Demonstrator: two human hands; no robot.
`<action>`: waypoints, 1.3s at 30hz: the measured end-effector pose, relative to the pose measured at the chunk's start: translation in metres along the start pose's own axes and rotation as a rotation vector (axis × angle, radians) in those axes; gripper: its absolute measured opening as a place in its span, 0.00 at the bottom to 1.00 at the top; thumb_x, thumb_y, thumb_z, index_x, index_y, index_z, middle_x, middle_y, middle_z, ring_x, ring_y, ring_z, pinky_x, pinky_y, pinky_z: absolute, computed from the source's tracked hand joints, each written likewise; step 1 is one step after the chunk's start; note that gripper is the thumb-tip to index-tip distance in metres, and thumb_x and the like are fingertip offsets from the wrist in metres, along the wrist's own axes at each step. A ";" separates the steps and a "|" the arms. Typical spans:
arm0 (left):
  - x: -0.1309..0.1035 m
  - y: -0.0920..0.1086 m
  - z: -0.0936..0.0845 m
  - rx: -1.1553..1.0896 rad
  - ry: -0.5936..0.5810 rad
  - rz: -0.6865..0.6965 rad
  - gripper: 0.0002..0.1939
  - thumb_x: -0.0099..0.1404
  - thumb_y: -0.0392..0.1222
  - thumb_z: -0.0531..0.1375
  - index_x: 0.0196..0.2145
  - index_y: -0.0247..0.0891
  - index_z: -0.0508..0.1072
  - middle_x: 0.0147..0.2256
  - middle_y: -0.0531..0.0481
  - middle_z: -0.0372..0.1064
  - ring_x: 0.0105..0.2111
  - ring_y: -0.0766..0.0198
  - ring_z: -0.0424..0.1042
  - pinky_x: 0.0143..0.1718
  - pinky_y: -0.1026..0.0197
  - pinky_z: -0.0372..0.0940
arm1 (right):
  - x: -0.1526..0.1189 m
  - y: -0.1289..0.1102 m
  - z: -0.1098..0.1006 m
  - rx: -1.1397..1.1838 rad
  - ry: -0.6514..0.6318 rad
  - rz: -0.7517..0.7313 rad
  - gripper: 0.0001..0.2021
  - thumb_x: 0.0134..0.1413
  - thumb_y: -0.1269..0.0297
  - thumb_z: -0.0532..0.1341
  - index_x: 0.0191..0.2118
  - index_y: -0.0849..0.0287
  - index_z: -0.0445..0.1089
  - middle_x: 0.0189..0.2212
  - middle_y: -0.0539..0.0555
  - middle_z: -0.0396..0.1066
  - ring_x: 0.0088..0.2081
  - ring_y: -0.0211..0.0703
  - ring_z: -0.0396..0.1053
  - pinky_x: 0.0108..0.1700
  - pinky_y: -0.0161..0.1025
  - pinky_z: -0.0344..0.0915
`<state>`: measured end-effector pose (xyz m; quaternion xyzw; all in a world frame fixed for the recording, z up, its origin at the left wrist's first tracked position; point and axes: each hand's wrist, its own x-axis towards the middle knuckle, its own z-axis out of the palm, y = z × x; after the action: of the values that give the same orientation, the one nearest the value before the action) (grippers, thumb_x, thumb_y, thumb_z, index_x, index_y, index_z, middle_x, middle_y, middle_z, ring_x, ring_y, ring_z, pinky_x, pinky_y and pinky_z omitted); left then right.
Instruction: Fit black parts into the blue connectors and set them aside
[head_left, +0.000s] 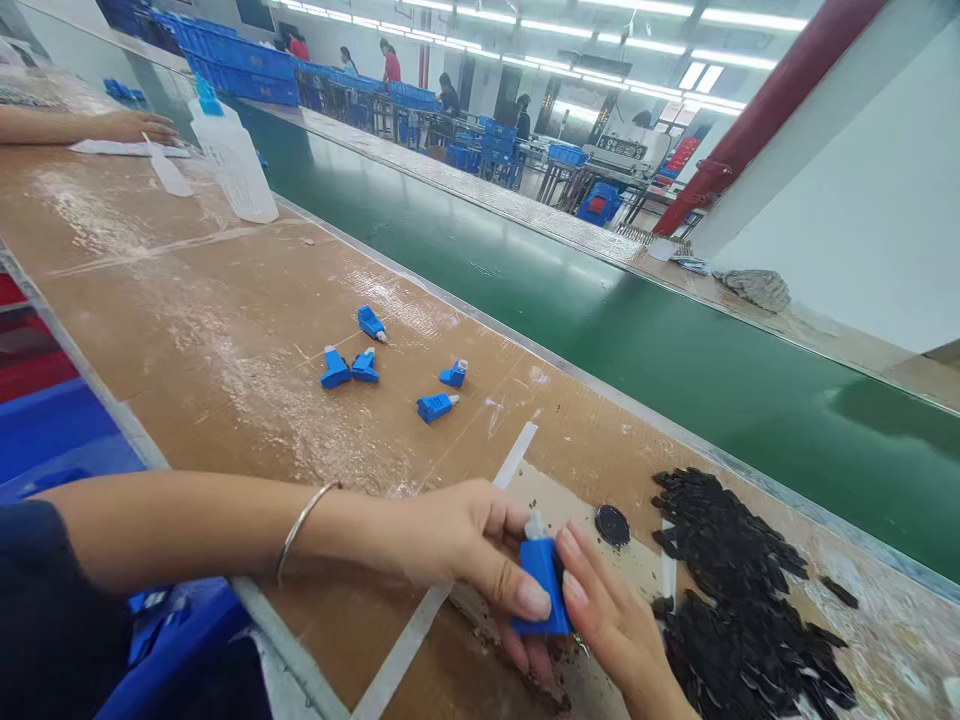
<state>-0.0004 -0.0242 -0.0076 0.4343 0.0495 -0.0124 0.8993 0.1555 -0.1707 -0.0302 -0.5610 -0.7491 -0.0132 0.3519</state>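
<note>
My left hand (pixel 480 550) is closed around a blue plastic part (pixel 541 580) with a whitish, translucent tip, its thumb across the near face. Against the part's right side press the fingers of my right hand (pixel 611 610), held close together. A dark sliver shows between those fingers and the blue part; I cannot make out what it is. Just beyond my hands sits a small round black dish (pixel 613 525). To the right lies a heap of small flat black pieces (pixel 727 560). Several similar blue parts (pixel 365 366) rest farther up the table.
Brown cardboard covers the worktable (pixel 225 300), beside a green conveyor belt (pixel 525 290). A white bottle (pixel 234 160) stands at the far left, near another person's hand (pixel 135 127). Blue bins (pixel 67 435) sit below the left table edge. A grey cloth (pixel 754 288) lies across the belt.
</note>
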 end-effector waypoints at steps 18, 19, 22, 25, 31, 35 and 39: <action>-0.046 0.098 -0.107 2.047 1.319 -0.464 0.10 0.59 0.25 0.54 0.34 0.26 0.75 0.37 0.30 0.73 0.42 0.43 0.73 0.47 0.44 0.59 | -0.011 0.109 -0.036 -0.703 0.020 -0.117 0.23 0.69 0.63 0.44 0.36 0.63 0.76 0.34 0.55 0.79 0.34 0.44 0.77 0.35 0.41 0.74; -0.046 0.097 -0.106 2.045 1.321 -0.467 0.10 0.60 0.26 0.54 0.35 0.26 0.75 0.39 0.29 0.73 0.44 0.43 0.72 0.48 0.45 0.59 | -0.010 0.109 -0.038 -0.701 0.010 -0.144 0.23 0.68 0.64 0.44 0.35 0.63 0.77 0.34 0.55 0.79 0.33 0.44 0.77 0.34 0.41 0.74; -0.042 0.094 -0.103 2.044 1.317 -0.404 0.13 0.61 0.28 0.53 0.41 0.25 0.74 0.45 0.27 0.70 0.49 0.41 0.69 0.49 0.46 0.59 | -0.006 0.109 -0.043 -0.738 -0.049 -0.238 0.23 0.66 0.68 0.45 0.37 0.65 0.78 0.38 0.57 0.80 0.33 0.43 0.78 0.34 0.38 0.75; -0.035 0.093 -0.102 2.014 1.225 -0.274 0.16 0.62 0.28 0.51 0.45 0.28 0.73 0.49 0.32 0.69 0.52 0.45 0.67 0.51 0.49 0.59 | -0.003 0.110 -0.047 -0.833 -0.106 -0.344 0.23 0.63 0.73 0.44 0.37 0.68 0.78 0.37 0.58 0.80 0.33 0.42 0.79 0.34 0.35 0.76; -0.022 0.084 -0.113 1.836 0.971 -0.100 0.19 0.60 0.31 0.55 0.48 0.38 0.72 0.47 0.48 0.73 0.45 0.59 0.73 0.43 0.62 0.65 | -0.016 0.125 -0.046 -0.812 -0.136 -0.358 0.23 0.55 0.79 0.44 0.36 0.70 0.79 0.36 0.60 0.79 0.34 0.43 0.79 0.34 0.34 0.76; -0.017 0.076 -0.120 1.777 0.976 -0.032 0.15 0.61 0.35 0.58 0.46 0.38 0.73 0.45 0.47 0.75 0.44 0.58 0.74 0.43 0.61 0.66 | -0.035 0.135 -0.037 -0.724 -0.131 -0.167 0.25 0.51 0.82 0.44 0.39 0.66 0.79 0.39 0.60 0.79 0.38 0.46 0.78 0.39 0.38 0.77; -0.013 0.073 -0.123 1.770 1.016 0.027 0.09 0.63 0.36 0.58 0.41 0.37 0.74 0.41 0.47 0.76 0.41 0.57 0.74 0.41 0.59 0.66 | -0.043 0.134 -0.031 -0.671 -0.131 -0.062 0.28 0.50 0.83 0.43 0.42 0.67 0.78 0.42 0.59 0.79 0.42 0.47 0.78 0.43 0.40 0.76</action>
<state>-0.0184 0.1172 -0.0250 0.8977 0.3935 0.1512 0.1284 0.2902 -0.1701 -0.0805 -0.6221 -0.7408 -0.2335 0.0983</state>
